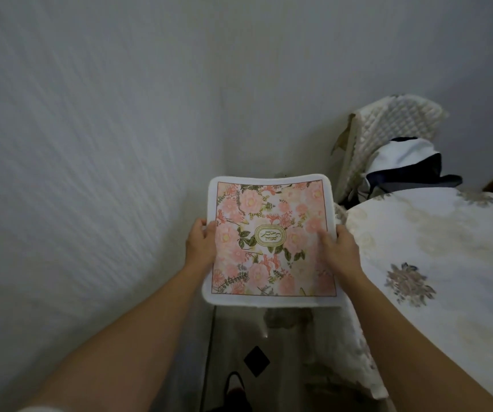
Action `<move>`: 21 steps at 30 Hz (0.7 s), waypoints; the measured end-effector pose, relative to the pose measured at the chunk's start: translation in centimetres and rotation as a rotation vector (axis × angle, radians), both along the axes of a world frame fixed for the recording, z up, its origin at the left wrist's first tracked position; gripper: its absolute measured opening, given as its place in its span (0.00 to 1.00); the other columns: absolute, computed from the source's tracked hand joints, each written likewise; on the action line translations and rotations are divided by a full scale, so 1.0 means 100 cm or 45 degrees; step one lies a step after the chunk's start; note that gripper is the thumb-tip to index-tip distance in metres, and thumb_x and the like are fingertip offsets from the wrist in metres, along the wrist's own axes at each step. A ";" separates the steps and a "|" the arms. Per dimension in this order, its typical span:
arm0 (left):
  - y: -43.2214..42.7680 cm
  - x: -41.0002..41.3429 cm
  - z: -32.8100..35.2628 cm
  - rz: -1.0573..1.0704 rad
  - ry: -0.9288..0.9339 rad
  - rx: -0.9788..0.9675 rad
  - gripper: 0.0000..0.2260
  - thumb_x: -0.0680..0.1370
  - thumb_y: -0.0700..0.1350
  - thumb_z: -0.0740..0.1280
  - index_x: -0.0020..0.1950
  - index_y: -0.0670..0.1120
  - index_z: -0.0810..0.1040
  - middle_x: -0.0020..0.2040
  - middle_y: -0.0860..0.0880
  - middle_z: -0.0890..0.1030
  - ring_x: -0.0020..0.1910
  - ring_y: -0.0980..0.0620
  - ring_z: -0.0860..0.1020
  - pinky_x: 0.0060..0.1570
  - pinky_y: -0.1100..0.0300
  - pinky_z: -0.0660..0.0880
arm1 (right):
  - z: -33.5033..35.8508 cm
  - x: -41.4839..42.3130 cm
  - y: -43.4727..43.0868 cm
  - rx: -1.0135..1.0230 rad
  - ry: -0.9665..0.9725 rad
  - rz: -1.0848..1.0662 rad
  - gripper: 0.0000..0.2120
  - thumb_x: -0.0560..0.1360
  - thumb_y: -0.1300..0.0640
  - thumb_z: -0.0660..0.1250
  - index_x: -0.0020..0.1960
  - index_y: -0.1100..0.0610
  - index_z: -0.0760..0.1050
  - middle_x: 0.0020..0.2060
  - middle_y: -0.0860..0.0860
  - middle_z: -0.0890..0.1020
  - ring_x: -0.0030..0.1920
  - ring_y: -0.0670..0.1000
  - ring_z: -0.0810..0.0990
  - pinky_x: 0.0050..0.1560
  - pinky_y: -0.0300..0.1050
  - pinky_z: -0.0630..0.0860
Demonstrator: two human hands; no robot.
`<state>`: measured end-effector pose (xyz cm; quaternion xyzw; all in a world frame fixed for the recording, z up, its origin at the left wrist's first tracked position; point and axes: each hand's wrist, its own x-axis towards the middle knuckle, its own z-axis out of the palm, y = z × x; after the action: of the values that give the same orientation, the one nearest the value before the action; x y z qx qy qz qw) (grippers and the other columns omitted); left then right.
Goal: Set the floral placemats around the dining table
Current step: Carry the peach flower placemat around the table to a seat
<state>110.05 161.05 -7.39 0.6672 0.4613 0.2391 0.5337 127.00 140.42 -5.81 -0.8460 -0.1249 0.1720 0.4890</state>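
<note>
A person stands in a narrow gap between a pale textured wall and a dining table, looking down at their own two bare forearms. Both hands hold a square floral placemat out in front, roughly level and in the air, printed side up; it is just left of the table's edge and not yet on it. The left hand pinches the placemat's left edge, thumb on top and fingers hidden underneath. The right hand pinches the right edge the same way, its thumb lying across the pink print. Whether one placemat or a stack is held cannot be told. The placemat has a white padded border, pink blossoms with green leaves, and a gold oval badge at its centre with letters stacked in three rows that seem to read "CARRE", though the lettering is small. The table is covered by a cream tablecloth with woven flower motifs, and no placemat shows on the visible part. A chair with a quilted cover stands behind the table's corner, with folded dark and white cloth on it. The step in hand appears to be carrying the placemat to a seat position; the next move likely calls for turning right and lowering it flat near the table's edge.
</note>
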 end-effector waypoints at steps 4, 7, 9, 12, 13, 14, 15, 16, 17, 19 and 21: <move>0.038 0.049 0.013 -0.069 -0.052 -0.019 0.08 0.84 0.50 0.58 0.49 0.47 0.71 0.46 0.44 0.82 0.43 0.46 0.83 0.38 0.52 0.81 | 0.004 0.033 0.023 0.118 0.059 -0.093 0.13 0.81 0.51 0.61 0.63 0.54 0.73 0.50 0.50 0.81 0.47 0.51 0.82 0.41 0.47 0.80; 0.057 0.088 0.022 -0.160 -0.055 -0.012 0.08 0.84 0.50 0.59 0.48 0.48 0.71 0.47 0.43 0.83 0.44 0.44 0.83 0.40 0.50 0.81 | 0.005 0.059 0.031 0.136 0.056 -0.174 0.08 0.82 0.52 0.60 0.57 0.54 0.72 0.45 0.49 0.79 0.40 0.44 0.78 0.33 0.40 0.73; 0.063 0.108 0.027 -0.215 -0.073 -0.009 0.07 0.84 0.49 0.58 0.50 0.47 0.71 0.47 0.44 0.83 0.44 0.46 0.83 0.38 0.53 0.81 | 0.003 0.072 0.033 0.152 0.057 -0.214 0.09 0.82 0.51 0.60 0.56 0.55 0.73 0.45 0.50 0.80 0.41 0.47 0.79 0.34 0.43 0.74; 0.071 0.145 0.030 -0.320 -0.073 -0.004 0.06 0.84 0.49 0.59 0.50 0.49 0.72 0.48 0.44 0.83 0.45 0.46 0.84 0.40 0.52 0.82 | -0.005 0.100 0.034 0.178 0.101 -0.310 0.11 0.82 0.50 0.59 0.57 0.55 0.74 0.46 0.49 0.81 0.45 0.52 0.81 0.38 0.45 0.76; 0.073 0.158 0.030 -0.338 -0.078 -0.010 0.06 0.84 0.50 0.59 0.49 0.50 0.71 0.48 0.44 0.83 0.46 0.46 0.84 0.42 0.50 0.82 | -0.007 0.110 0.036 0.175 0.116 -0.329 0.12 0.82 0.50 0.59 0.59 0.56 0.75 0.48 0.50 0.81 0.47 0.53 0.81 0.41 0.48 0.78; 0.075 0.171 0.031 -0.354 -0.078 -0.017 0.07 0.84 0.50 0.59 0.48 0.51 0.71 0.49 0.43 0.83 0.46 0.45 0.84 0.43 0.49 0.82 | -0.009 0.120 0.038 0.178 0.134 -0.349 0.14 0.82 0.50 0.58 0.61 0.56 0.75 0.50 0.51 0.82 0.49 0.54 0.82 0.46 0.51 0.80; 0.077 0.186 0.032 -0.377 -0.075 -0.012 0.07 0.84 0.50 0.59 0.49 0.50 0.71 0.49 0.43 0.83 0.46 0.45 0.84 0.42 0.50 0.82 | -0.011 0.131 0.039 0.181 0.156 -0.376 0.14 0.81 0.49 0.58 0.62 0.55 0.75 0.52 0.52 0.82 0.50 0.54 0.82 0.50 0.54 0.81; 0.077 0.203 0.035 -0.417 -0.068 0.000 0.07 0.84 0.50 0.59 0.50 0.48 0.71 0.49 0.43 0.83 0.45 0.46 0.83 0.39 0.53 0.82 | -0.013 0.143 0.039 0.192 0.177 -0.408 0.14 0.81 0.49 0.58 0.62 0.54 0.75 0.53 0.52 0.83 0.50 0.54 0.83 0.52 0.56 0.81; 0.078 0.222 0.035 -0.461 -0.062 0.017 0.08 0.84 0.50 0.58 0.52 0.46 0.71 0.48 0.44 0.83 0.44 0.47 0.83 0.36 0.57 0.82 | -0.015 0.155 0.037 0.210 0.191 -0.439 0.14 0.81 0.49 0.58 0.61 0.54 0.75 0.53 0.52 0.83 0.50 0.54 0.83 0.53 0.57 0.81; 0.071 0.261 0.040 -0.531 -0.057 0.043 0.10 0.84 0.49 0.57 0.56 0.43 0.70 0.45 0.46 0.82 0.40 0.50 0.82 0.29 0.63 0.79 | -0.018 0.181 0.029 0.239 0.195 -0.501 0.13 0.80 0.49 0.59 0.60 0.53 0.75 0.52 0.51 0.83 0.49 0.54 0.83 0.53 0.58 0.81; 0.063 0.298 0.041 -0.603 -0.026 0.052 0.10 0.84 0.50 0.57 0.56 0.44 0.70 0.44 0.47 0.82 0.38 0.52 0.82 0.28 0.64 0.78 | -0.021 0.204 0.013 0.267 0.188 -0.579 0.11 0.81 0.50 0.60 0.58 0.53 0.75 0.50 0.51 0.83 0.49 0.54 0.83 0.51 0.56 0.82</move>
<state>139.81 167.31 -3.31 0.7650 0.2815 0.1230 0.5660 147.38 141.75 -7.87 -0.7821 0.0873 0.1050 0.6080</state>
